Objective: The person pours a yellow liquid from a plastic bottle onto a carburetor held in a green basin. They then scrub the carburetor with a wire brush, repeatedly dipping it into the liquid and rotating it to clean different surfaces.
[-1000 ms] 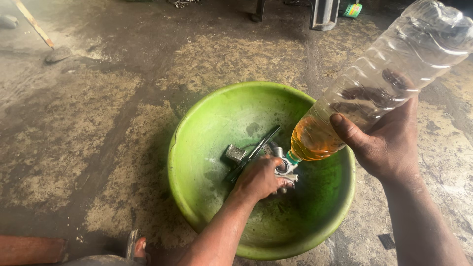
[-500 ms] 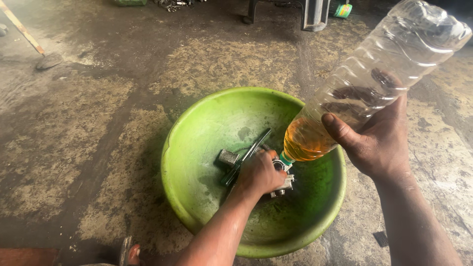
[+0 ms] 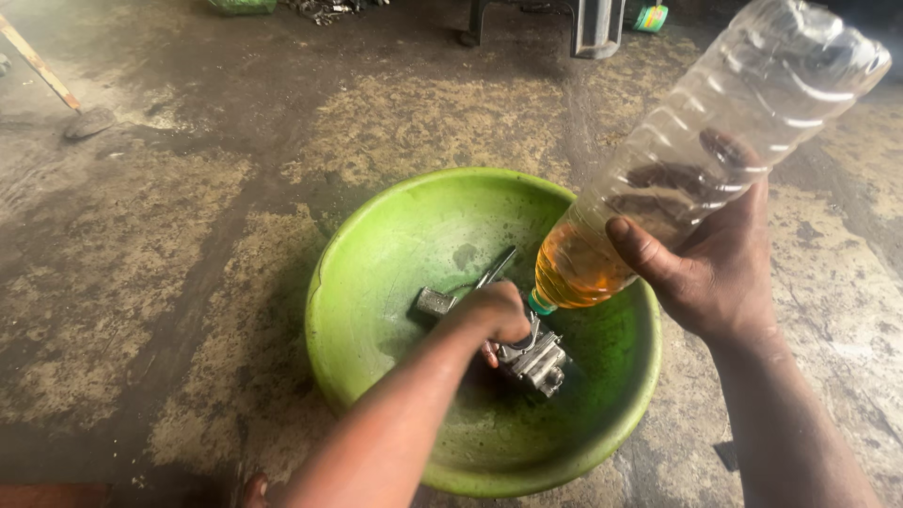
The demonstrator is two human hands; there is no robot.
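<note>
A green plastic basin (image 3: pixel 376 254) sits on a stained concrete floor. My left hand (image 3: pixel 497 316) reaches into it and grips a small silver metal engine part (image 3: pixel 538 360) near the basin's bottom. My right hand (image 3: pixel 710 268) holds a clear plastic bottle (image 3: pixel 715 150) tipped neck-down over the basin. Amber liquid (image 3: pixel 578 268) is pooled at the bottle's neck, right above the metal part. A small grey metal block (image 3: pixel 434 302) and a thin metal rod (image 3: pixel 497 266) lie in the basin beside my left hand.
The concrete floor (image 3: pixel 169 245) is oily and patchy. A wooden stick (image 3: pixel 38 64) lies at the far left. Metal furniture legs (image 3: pixel 593 23) and a small green object (image 3: pixel 649 17) stand at the top edge.
The view has shifted slightly, so the basin and hands sit lower and further right in frame. The bottle stays tipped over the metal part and both grips are unchanged.
</note>
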